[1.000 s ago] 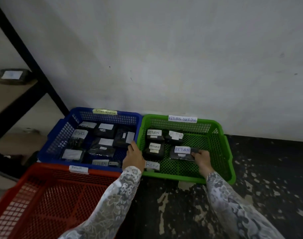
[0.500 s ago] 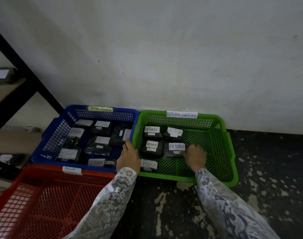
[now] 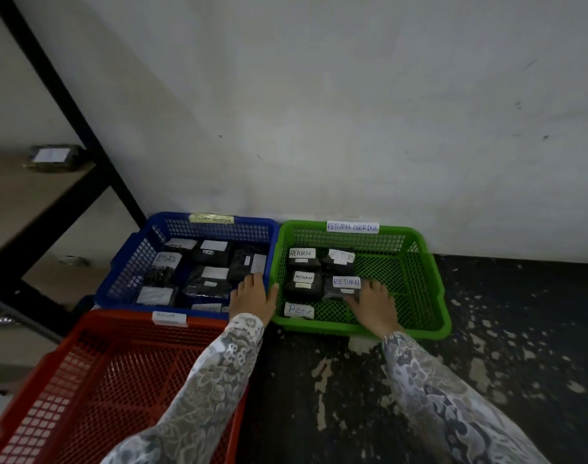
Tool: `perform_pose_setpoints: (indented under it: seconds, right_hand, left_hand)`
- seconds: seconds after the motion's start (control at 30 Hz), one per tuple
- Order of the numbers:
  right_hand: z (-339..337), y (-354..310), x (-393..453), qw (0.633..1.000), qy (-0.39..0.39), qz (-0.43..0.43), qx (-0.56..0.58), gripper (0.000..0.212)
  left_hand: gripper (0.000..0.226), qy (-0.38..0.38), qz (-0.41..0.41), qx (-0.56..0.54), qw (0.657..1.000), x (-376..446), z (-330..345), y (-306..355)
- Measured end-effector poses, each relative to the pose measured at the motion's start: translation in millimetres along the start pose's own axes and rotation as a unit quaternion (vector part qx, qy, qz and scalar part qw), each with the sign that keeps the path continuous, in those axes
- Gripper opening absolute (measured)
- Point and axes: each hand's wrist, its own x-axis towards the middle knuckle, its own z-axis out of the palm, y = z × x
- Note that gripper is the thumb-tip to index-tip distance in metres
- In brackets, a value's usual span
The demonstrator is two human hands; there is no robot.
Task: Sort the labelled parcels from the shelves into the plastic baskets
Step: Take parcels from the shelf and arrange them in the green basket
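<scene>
A green basket point(image 3: 430, 286) tagged "RETURN OVERDUE" holds several black parcels with white RETURN labels. My right hand point(image 3: 373, 304) lies inside it, fingers touching the near-right parcel point(image 3: 344, 285). My left hand point(image 3: 254, 298) rests flat on the rims where the green basket meets the blue basket point(image 3: 125, 279). The blue basket holds several black labelled parcels. A red basket point(image 3: 95, 380) in front of it has nothing visible inside. One more parcel point(image 3: 51, 157) lies on the shelf point(image 3: 28, 195) at the left.
A black shelf post point(image 3: 75, 115) slants down to the blue basket's far left corner. The white wall point(image 3: 353, 112) stands right behind the baskets. Dark patchy floor point(image 3: 520, 346) stretches to the right of the green basket.
My right hand slid the near-right RETURN parcel leftward beside the other parcels in the green basket and now rests at its edge. My left hand stayed on the basket rims.
</scene>
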Motion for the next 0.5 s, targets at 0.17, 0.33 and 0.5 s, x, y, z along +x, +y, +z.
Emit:
perform_pose_setpoints:
  seconds: [0.17,0.33,0.5]
  right_hand:
    - [3,-42,-50,0.997,0.020,-0.072,0.000,0.065]
    - [13,-95,-98,0.990,0.053,-0.129,-0.033,0.063]
    - [35,-167,-167,0.987,0.025,-0.157,-0.036,0.067]
  left_hand:
    - [0.094,0.037,0.101,0.109,0.988,-42,-22,-42]
    - [0.072,0.005,0.142,0.172,0.975,-87,-43,-88]
    - [0.067,-0.007,0.154,0.179,0.972,-154,-76,-161]
